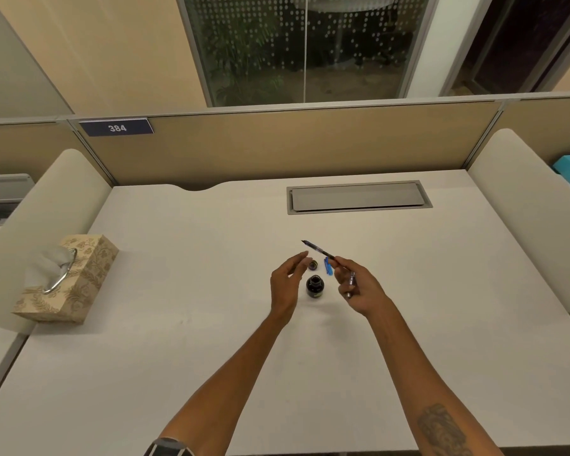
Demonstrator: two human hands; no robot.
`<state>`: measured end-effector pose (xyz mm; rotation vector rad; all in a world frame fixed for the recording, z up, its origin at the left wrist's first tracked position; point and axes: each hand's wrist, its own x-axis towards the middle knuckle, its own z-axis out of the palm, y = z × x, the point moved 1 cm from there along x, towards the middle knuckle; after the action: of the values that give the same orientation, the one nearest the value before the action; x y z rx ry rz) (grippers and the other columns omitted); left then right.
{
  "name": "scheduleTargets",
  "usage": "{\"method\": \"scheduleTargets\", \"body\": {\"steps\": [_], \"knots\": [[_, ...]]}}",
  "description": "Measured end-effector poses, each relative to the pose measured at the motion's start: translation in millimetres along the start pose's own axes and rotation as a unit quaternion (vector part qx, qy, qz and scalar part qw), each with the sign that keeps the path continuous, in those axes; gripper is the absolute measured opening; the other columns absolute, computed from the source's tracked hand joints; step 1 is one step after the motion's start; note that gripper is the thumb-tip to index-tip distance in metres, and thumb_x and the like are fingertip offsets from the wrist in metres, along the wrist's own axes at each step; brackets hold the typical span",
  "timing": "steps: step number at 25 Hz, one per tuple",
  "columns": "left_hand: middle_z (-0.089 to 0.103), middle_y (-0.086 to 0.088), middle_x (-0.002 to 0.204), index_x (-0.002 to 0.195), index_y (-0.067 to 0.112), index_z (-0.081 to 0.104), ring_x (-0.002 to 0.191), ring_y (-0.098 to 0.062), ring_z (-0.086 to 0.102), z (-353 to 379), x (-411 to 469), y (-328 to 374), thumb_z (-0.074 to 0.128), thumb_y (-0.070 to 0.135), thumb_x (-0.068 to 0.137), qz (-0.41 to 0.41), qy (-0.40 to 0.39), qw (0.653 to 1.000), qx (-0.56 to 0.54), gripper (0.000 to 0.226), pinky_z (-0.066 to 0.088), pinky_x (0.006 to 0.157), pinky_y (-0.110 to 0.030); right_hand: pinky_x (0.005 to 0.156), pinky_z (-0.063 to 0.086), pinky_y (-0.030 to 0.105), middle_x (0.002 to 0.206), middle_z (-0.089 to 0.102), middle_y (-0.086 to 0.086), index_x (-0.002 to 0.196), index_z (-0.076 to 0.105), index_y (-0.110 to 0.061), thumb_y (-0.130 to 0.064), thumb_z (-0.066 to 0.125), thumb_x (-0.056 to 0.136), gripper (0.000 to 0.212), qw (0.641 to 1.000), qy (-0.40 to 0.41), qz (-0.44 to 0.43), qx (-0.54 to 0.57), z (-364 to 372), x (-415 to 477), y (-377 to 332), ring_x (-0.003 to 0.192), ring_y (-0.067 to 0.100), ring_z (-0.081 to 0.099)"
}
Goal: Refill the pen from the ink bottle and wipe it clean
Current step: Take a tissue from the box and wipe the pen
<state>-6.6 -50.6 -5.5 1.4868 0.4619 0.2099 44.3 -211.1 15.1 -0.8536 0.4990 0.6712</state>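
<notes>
Head: pen (319, 250) part-hidden by right hand (359, 287)

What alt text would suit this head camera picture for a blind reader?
A person's right hand holds a dark pen near an open ink bottle on a white desk, while the left hand hovers open beside it. The bottle's lid lies behind it, and a tissue box sits far left.
</notes>
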Motion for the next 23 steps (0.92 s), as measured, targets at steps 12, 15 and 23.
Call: {"method": "scheduleTargets", "body": {"steps": [12, 15, 23], "knots": [[0.078, -0.002, 0.101, 0.111, 0.014, 0.075, 0.102, -0.011, 0.072, -3.8, 2.9, 27.6, 0.065, 0.027, 0.094, 0.017, 0.031, 0.997, -0.064, 0.023, 0.054, 0.084, -0.030, 0.029, 0.033, 0.015, 0.108, 0.074, 0.010, 0.114, 0.070, -0.008, -0.020, 0.067, 0.091, 0.025, 0.996, 0.017, 0.039, -0.081, 19.5, 3.8, 26.0, 0.055, 0.008, 0.064], [0.079, -0.002, 0.096, 0.110, 0.011, 0.075, 0.098, -0.012, 0.072, -15.1, 4.2, 34.5, 0.067, 0.027, 0.093, 0.024, 0.058, 0.996, -0.056, 0.025, 0.054, 0.081, -0.030, 0.034, 0.036, 0.015, 0.100, 0.074, 0.008, 0.110, 0.070, -0.004, -0.016, 0.063, 0.090, 0.024, 0.986, 0.062, 0.006, -0.158, 27.2, 6.3, 19.3, 0.057, 0.009, 0.053], [0.077, -0.003, 0.088, 0.109, 0.009, 0.076, 0.088, -0.011, 0.072, -47.9, -0.6, 47.5, 0.071, 0.030, 0.090, 0.044, 0.175, 0.983, -0.027, 0.029, 0.057, 0.087, -0.034, 0.059, 0.055, 0.022, 0.116, 0.072, 0.006, 0.121, 0.058, -0.008, -0.023, 0.048, 0.100, 0.027, 0.991, -0.126, 0.039, -0.026, 65.6, 5.1, 1.3, 0.088, 0.018, 0.068]]}}
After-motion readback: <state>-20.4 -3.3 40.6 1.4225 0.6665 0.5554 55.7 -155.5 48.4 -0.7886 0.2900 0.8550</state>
